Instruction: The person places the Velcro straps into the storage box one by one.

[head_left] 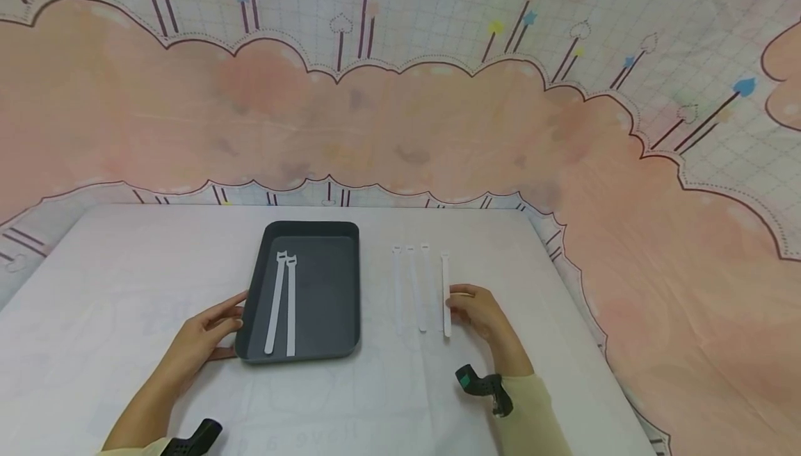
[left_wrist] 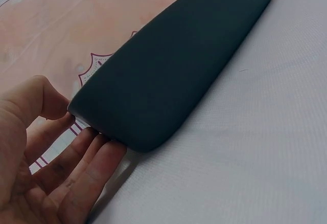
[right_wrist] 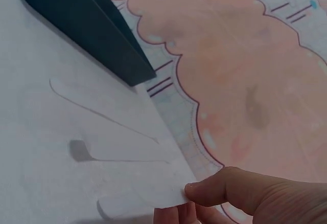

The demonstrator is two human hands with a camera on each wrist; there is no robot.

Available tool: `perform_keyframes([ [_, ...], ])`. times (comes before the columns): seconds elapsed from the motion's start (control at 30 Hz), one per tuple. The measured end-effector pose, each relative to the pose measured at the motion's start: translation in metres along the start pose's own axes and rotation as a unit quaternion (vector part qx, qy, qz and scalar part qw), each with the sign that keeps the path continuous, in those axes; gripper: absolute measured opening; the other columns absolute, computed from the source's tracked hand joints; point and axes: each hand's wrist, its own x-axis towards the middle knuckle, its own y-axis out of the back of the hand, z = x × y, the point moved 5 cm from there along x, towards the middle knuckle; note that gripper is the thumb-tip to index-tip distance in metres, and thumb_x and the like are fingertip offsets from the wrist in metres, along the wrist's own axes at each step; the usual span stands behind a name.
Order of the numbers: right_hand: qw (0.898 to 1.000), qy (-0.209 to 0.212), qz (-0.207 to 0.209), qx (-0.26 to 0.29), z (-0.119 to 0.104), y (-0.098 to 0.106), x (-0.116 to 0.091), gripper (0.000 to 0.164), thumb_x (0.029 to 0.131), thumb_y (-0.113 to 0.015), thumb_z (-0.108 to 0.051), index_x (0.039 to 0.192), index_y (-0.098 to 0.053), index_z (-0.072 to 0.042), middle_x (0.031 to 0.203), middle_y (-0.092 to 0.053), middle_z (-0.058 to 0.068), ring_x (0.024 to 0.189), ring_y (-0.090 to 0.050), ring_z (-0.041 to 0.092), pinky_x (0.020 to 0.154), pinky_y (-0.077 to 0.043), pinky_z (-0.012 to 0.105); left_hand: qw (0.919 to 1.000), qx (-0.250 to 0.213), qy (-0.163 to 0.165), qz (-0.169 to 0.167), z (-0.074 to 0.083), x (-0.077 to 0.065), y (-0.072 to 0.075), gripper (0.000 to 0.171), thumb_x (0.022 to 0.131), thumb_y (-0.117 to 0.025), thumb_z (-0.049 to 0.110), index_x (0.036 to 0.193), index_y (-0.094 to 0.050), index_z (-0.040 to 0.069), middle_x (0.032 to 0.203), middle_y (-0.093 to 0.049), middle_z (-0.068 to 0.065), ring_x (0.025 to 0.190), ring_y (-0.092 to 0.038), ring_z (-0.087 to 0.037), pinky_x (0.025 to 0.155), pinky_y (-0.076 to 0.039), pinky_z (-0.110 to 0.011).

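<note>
In the head view, my left hand (head_left: 203,334) grips the left side of a dark grey tray (head_left: 332,303). The left wrist view has its thumb at the rim and the fingers against the outer wall. Two white strap-like cable ties with slotted heads lie side by side in the tray, one of them a slightly tilted cable tie (head_left: 274,306). To the right of the tray, my right hand (head_left: 478,310) pinches another white cable tie (head_left: 446,296) between thumb and fingers. The right wrist view shows this hand (right_wrist: 240,196) holding the tie's end; part of the tie is hidden.
Three more white ties lie on the white tablecloth (head_left: 388,400) between tray and right hand, among them a pale cable tie (head_left: 416,289). Behind the table hangs a patterned peach cloth (head_left: 375,122). Each wrist carries a black camera, such as the right camera (head_left: 484,386).
</note>
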Motion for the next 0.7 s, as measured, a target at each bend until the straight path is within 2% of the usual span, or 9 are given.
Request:
perform_keyframes([
  [0.37, 1.0, 0.01, 0.007, 0.007, -0.008, -0.007, -0.013, 0.042, 0.083, -0.065, 0.0, 0.124, -0.058, 0.009, 0.105, -0.07, 0.02, 0.077, -0.064, 0.016, 0.069, -0.053, 0.026, 0.9999, -0.007, -0.012, 0.001, 0.005, 0.002, 0.0, 0.059, 0.101, -0.052, 0.017, 0.155, -0.029, 0.007, 0.142, -0.041, -0.027, 0.093, -0.055, 0.008, 0.072, -0.06, -0.032],
  [0.7, 0.999, 0.013, -0.023, 0.026, -0.018, -0.018, -0.017, 0.041, 0.084, -0.064, 0.001, 0.123, -0.058, 0.01, 0.095, -0.07, 0.012, 0.075, -0.064, 0.016, 0.07, -0.057, 0.027, 0.9999, -0.008, -0.006, 0.004, 0.004, 0.001, 0.0, 0.059, 0.1, -0.052, 0.016, 0.155, -0.03, 0.007, 0.143, -0.04, -0.027, 0.093, -0.054, 0.009, 0.072, -0.06, -0.032],
])
